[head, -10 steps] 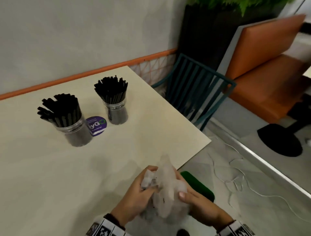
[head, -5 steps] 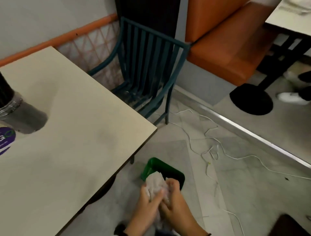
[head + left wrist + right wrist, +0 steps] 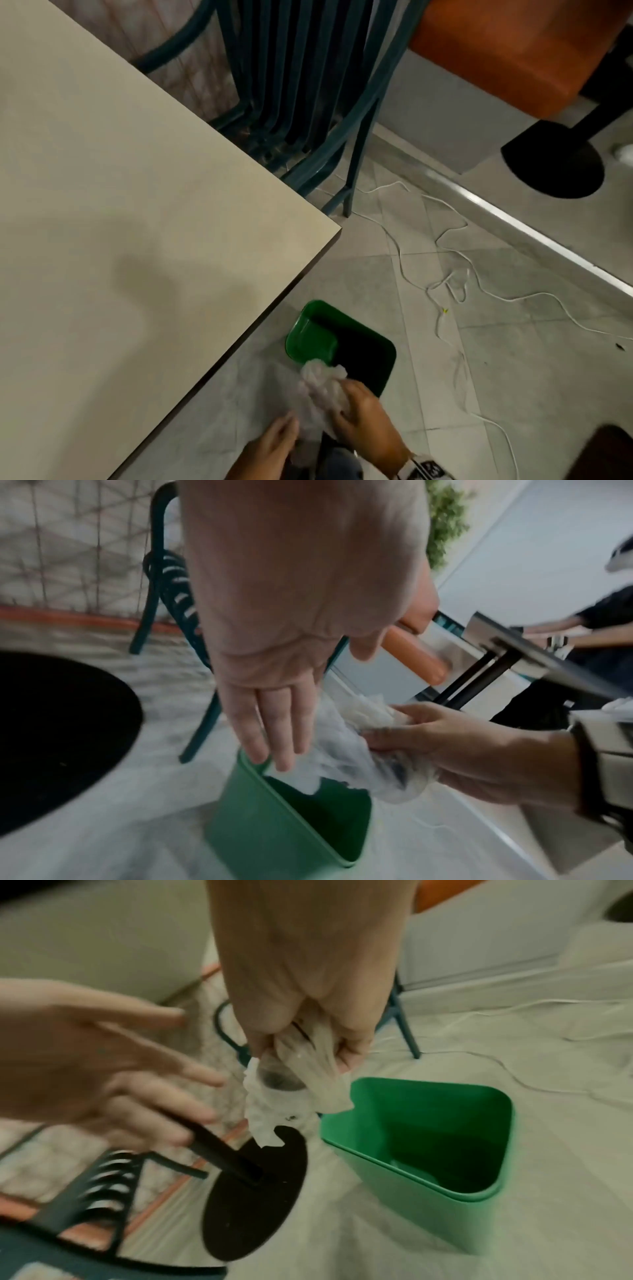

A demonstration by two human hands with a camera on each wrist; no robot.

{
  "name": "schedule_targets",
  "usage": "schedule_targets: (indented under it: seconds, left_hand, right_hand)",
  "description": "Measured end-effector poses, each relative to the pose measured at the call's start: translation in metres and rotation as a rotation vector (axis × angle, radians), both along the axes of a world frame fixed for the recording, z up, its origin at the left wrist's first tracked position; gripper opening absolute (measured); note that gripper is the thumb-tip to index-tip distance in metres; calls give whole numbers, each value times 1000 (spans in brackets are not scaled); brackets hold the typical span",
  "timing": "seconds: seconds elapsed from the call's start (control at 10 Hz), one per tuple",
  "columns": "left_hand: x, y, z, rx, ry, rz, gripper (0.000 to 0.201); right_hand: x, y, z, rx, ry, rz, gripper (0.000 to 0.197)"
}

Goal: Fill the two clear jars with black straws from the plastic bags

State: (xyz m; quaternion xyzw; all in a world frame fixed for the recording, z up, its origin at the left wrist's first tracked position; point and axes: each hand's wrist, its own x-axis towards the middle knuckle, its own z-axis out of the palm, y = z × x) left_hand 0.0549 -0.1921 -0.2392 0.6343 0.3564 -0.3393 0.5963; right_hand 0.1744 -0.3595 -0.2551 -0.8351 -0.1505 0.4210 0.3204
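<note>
Holding the crumpled plastic bag [image 3: 320,397] bunched in my right hand [image 3: 364,416], fingers curled tight round it, just above the near rim of the green bin [image 3: 310,337] on the floor. Left hand [image 3: 274,445] hangs beside it with fingers straight and spread, gripping nothing; the left-wrist view shows its fingertips close to the bag's loose edge, and I cannot tell if they touch.

Step in hand, as I judge it: discard the emptied bag.
- Carry the wad further over the dark mouth of the bin; it sits near the rim now, and light film drifts.
- Lower before letting go, so the tail hanging from my fist clears the rim.
- Release all the fingers together; film clings to skin, so a small shake may be needed.
- Keep the left hand off the loose edge, or it may drag the bag back out.

Count:
- Bags: one wad in view; whether it is one bag or several pressed together I cannot tell.
- Bins: one.
- Jars and straws: none in view, only a bare corner of the table [image 3: 137,205].
- Green chair [image 3: 308,102]: one. White cable [image 3: 445,274] on the floor: one tangle.
</note>
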Motion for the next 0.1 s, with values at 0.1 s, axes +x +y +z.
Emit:
schedule_targets:
  seconds: [0.1]
  left_hand:
    - [-4,28,-14,41,117,76,60]
  right_hand:
    - [27,2,-58,-111,45,-224,39]
